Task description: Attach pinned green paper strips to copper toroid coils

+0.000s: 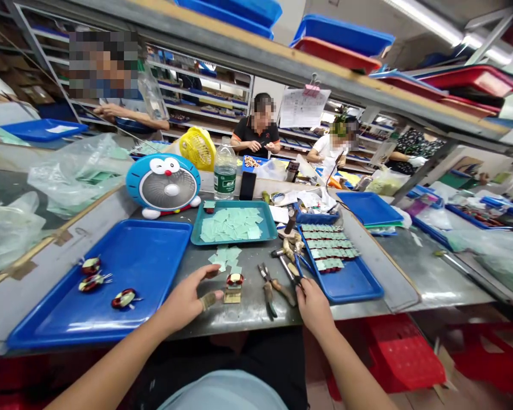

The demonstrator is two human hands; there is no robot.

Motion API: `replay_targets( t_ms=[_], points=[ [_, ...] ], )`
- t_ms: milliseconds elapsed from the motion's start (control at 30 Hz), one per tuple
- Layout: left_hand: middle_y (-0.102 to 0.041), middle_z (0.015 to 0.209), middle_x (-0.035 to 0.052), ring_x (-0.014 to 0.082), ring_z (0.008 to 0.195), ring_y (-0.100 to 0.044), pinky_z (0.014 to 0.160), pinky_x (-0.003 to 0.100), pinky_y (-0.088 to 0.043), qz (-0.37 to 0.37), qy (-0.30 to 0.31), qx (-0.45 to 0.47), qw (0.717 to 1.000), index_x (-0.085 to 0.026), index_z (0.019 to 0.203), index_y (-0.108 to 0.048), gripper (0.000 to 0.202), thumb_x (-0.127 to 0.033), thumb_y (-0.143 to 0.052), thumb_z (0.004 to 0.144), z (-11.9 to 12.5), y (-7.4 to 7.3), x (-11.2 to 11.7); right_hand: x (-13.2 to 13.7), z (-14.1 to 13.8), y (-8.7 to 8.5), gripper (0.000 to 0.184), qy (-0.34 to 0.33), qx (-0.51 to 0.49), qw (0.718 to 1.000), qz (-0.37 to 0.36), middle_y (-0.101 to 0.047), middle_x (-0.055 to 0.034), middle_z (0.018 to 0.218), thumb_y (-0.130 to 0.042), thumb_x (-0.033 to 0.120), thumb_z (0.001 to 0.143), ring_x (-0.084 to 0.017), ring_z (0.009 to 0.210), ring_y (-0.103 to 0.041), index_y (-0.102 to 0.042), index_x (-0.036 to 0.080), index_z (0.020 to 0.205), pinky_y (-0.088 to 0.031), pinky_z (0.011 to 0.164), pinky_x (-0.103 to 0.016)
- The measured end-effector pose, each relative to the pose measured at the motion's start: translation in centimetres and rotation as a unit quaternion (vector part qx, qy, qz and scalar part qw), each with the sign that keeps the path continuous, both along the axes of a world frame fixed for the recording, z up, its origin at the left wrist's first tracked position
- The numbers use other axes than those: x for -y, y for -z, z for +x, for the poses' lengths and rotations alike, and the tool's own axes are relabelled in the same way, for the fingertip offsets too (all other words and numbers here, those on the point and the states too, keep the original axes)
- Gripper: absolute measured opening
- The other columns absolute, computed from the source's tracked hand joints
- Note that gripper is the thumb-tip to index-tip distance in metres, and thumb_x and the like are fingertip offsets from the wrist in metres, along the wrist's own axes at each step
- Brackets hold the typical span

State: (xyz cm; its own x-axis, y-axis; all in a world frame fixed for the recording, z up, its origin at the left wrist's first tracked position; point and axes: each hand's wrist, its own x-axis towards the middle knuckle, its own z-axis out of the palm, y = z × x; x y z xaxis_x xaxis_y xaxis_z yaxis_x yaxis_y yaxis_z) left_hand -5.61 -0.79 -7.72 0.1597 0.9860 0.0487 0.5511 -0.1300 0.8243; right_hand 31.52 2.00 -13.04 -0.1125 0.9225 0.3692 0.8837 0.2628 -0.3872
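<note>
My left hand (192,297) is open, thumb and fingers apart, just left of a small copper-wound coil (235,279). That coil sits on a brass-coloured block (232,295) on the metal bench. A wrap covers part of the left thumb. My right hand (313,302) is closed around the dark handle of a small hammer (287,266), whose head points away from me. Between the hands lie pliers (268,287) with worn handles. Pale green sheets (226,257) are scattered beyond the coil, and more fill a teal tray (198,238).
A blue tray (154,239) at left holds three coils. Another blue tray (359,287) at right carries rows of coils with green sheets. A cartoon fan (169,185), a water bottle (224,173) and a phone (248,186) stand behind. Other people sit across the bench.
</note>
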Motion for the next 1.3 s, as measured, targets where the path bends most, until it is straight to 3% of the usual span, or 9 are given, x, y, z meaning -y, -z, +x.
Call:
replay_targets(
  t_ms=[267, 467, 600, 700, 900, 1033, 1133, 1200, 1300],
  points=[
    [-0.065, 0.14, 0.0146, 0.0331, 0.129, -0.062, 0.111, 0.049, -0.047, 0.016, -0.01, -0.016, 1.0, -0.02, 0.141, -0.054, 0.058, -0.05, -0.064, 0.093, -0.5, -1.3, 1.0, 0.3, 0.8, 2.4, 0.02, 0.039, 0.072, 0.997, 0.001, -0.065, -0.0104, 0.118, -0.059, 0.021, 0.101, -0.024, 0.108, -0.063, -0.064, 0.014, 0.118, -0.051, 0.097, -0.043],
    [-0.062, 0.144, 0.0156, 0.0327, 0.131, -0.059, 0.113, 0.051, -0.042, 0.023, 0.044, -0.025, 0.998, -0.02, 0.14, -0.059, 0.058, -0.048, -0.07, 0.089, 1.7, -1.7, -1.3, -0.1, 0.5, 2.5, 0.02, 0.054, 0.106, 0.992, -0.038, -0.065, -0.0085, 0.114, -0.063, 0.021, 0.098, -0.024, 0.105, -0.063, -0.065, 0.015, 0.118, -0.051, 0.096, -0.044],
    [-0.072, 0.126, 0.0131, 0.0298, 0.117, -0.065, 0.104, 0.052, -0.046, 0.009, 0.075, -0.022, 0.997, -0.018, 0.122, -0.071, 0.041, -0.045, -0.07, 0.091, 3.5, -2.4, -3.1, -0.8, 0.2, 2.1, 0.015, 0.05, 0.1, 0.991, -0.069, -0.066, -0.0069, 0.105, -0.064, 0.022, 0.098, -0.022, 0.1, -0.064, -0.066, 0.015, 0.111, -0.052, 0.092, -0.042],
    [-0.075, 0.107, 0.0096, 0.0253, 0.097, -0.069, 0.091, 0.046, -0.052, -0.015, 0.068, 0.005, 0.998, -0.017, 0.11, -0.072, 0.037, -0.049, -0.064, 0.095, 3.8, -3.7, -4.1, -1.3, 0.2, 1.7, 0.014, 0.049, 0.074, 0.993, -0.083, -0.067, -0.0068, 0.102, -0.065, 0.019, 0.096, -0.021, 0.097, -0.065, -0.067, 0.015, 0.109, -0.053, 0.09, -0.04],
    [-0.075, 0.1, 0.0098, 0.0245, 0.094, -0.069, 0.086, 0.037, -0.052, -0.053, 0.039, 0.112, 0.992, -0.016, 0.101, -0.071, 0.039, -0.054, -0.065, 0.092, 3.2, -7.8, -5.4, -0.9, -0.1, 1.0, 0.034, 0.048, -0.048, 0.995, -0.068, -0.067, -0.0168, 0.114, -0.048, 0.02, 0.096, -0.026, 0.099, -0.068, -0.067, 0.009, 0.122, -0.053, 0.089, -0.039],
    [-0.075, 0.096, 0.0087, 0.0246, 0.091, -0.066, 0.082, 0.034, -0.048, -0.064, 0.019, 0.172, 0.983, -0.016, 0.098, -0.074, 0.041, -0.055, -0.069, 0.087, 2.6, -9.9, -5.8, 0.8, -0.8, 0.0, 0.043, 0.054, -0.165, 0.984, -0.05, -0.071, -0.0162, 0.112, -0.047, 0.043, 0.098, -0.028, 0.104, -0.07, -0.071, 0.012, 0.117, -0.055, 0.089, -0.035],
    [-0.075, 0.094, 0.0078, 0.023, 0.087, -0.064, 0.08, 0.032, -0.046, -0.071, 0.003, 0.204, 0.976, -0.016, 0.096, -0.075, 0.038, -0.053, -0.074, 0.084, 2.5, -11.1, -5.8, 2.1, -2.3, -0.8, 0.054, 0.067, -0.237, 0.968, -0.042, -0.075, -0.0135, 0.101, -0.052, 0.059, 0.095, -0.028, 0.093, -0.072, -0.072, 0.013, 0.117, -0.058, 0.076, -0.032],
    [-0.075, 0.091, 0.0072, 0.0218, 0.085, -0.063, 0.079, 0.031, -0.045, -0.073, -0.004, 0.221, 0.973, -0.016, 0.094, -0.076, 0.036, -0.05, -0.076, 0.082, 2.6, -11.8, -5.7, 3.0, -4.1, -1.2, 0.06, 0.065, -0.317, 0.945, -0.052, -0.075, -0.0098, 0.086, -0.061, 0.065, 0.09, -0.026, 0.078, -0.071, -0.072, 0.013, 0.118, -0.056, 0.064, -0.029],
    [-0.075, 0.089, 0.0064, 0.0205, 0.083, -0.062, 0.078, 0.03, -0.044, -0.078, -0.013, 0.241, 0.967, -0.016, 0.091, -0.077, 0.033, -0.046, -0.079, 0.08, 2.6, -12.7, -5.6, 4.3, -7.0, -1.7, 0.071, 0.064, -0.482, 0.868, -0.1, -0.064, -0.0007, 0.061, -0.07, 0.071, 0.081, -0.018, 0.051, -0.06, -0.069, 0.014, 0.123, -0.045, 0.044, -0.023]
  ],
)
